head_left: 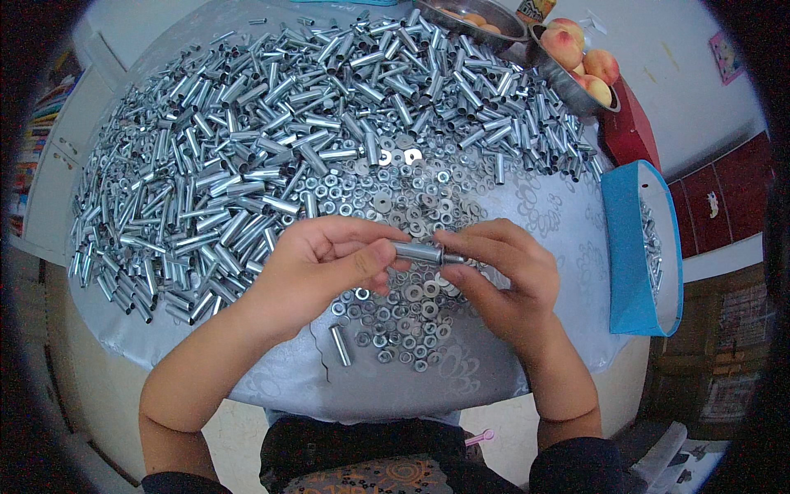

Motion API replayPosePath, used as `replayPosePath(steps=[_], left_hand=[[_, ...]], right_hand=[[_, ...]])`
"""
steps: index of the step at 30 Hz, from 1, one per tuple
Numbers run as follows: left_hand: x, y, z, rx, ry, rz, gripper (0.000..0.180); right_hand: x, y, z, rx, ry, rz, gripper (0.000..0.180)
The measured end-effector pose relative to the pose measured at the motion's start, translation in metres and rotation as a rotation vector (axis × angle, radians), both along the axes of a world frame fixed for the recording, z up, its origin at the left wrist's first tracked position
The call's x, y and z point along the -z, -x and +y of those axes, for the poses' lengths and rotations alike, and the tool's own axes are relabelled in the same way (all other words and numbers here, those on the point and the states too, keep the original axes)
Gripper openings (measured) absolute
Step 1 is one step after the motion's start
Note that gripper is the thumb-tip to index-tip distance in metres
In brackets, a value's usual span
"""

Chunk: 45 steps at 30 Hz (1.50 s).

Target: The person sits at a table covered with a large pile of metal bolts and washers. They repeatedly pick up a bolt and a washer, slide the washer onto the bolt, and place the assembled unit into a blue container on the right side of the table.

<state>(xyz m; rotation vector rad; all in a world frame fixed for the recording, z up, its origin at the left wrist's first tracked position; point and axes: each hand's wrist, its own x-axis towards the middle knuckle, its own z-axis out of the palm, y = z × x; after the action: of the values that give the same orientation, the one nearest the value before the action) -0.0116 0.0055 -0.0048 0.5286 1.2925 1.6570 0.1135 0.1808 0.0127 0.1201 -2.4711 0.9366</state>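
Over the near middle of the table, both hands meet on one shiny metal expansion bolt (420, 252), held about level. My left hand (325, 259) is closed around its left end, thumb on top. My right hand (506, 272) pinches the right end between thumb and fingers, where a narrower tip shows beyond the sleeve. Below and behind the hands lie loose washers and nuts (407, 321). A single metal sleeve (340, 346) rests near my left wrist, beside a thin bent wire (319, 354).
A big heap of metal sleeves and bolts (271, 123) covers the far and left table. At the right edge stands a blue bin (629, 255) with small metal parts inside. Farther back are a metal bowl of peaches (564, 86), another metal pan (510, 31) and a red box (629, 123).
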Motion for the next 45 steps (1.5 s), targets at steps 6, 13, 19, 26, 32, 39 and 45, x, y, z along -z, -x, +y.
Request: replayPosePath(steps=[6, 13, 19, 26, 32, 39, 45], left_hand=[[0.006, 0.006, -0.003, -0.015, -0.189, -0.288, 0.032], [0.000, 0.009, -0.005, -0.055, -0.231, -0.282, 0.032], [0.001, 0.008, -0.005, -0.040, -0.222, -0.272, 0.031], [0.003, 0.006, -0.003, -0.027, -0.200, -0.288, 0.030], [0.007, 0.007, -0.002, -0.023, -0.177, -0.279, 0.030], [0.006, 0.003, -0.001, -0.003, 0.027, -0.237, 0.032], [0.009, 0.003, -0.001, -0.013, 0.015, -0.242, 0.031]], right_hand=[[-0.004, 0.002, -0.011, 0.034, 0.289, 0.026, 0.036], [0.030, 0.011, -0.008, -0.111, -0.185, -0.196, 0.018], [0.025, 0.009, -0.016, -0.049, -0.237, -0.224, 0.018], [0.028, 0.009, -0.008, -0.037, -0.195, -0.174, 0.015], [0.014, 0.009, -0.008, 0.030, -0.044, -0.146, 0.014], [0.001, 0.004, -0.003, 0.165, 0.173, 0.071, 0.017], [-0.001, 0.003, -0.004, 0.161, 0.177, 0.063, 0.017]])
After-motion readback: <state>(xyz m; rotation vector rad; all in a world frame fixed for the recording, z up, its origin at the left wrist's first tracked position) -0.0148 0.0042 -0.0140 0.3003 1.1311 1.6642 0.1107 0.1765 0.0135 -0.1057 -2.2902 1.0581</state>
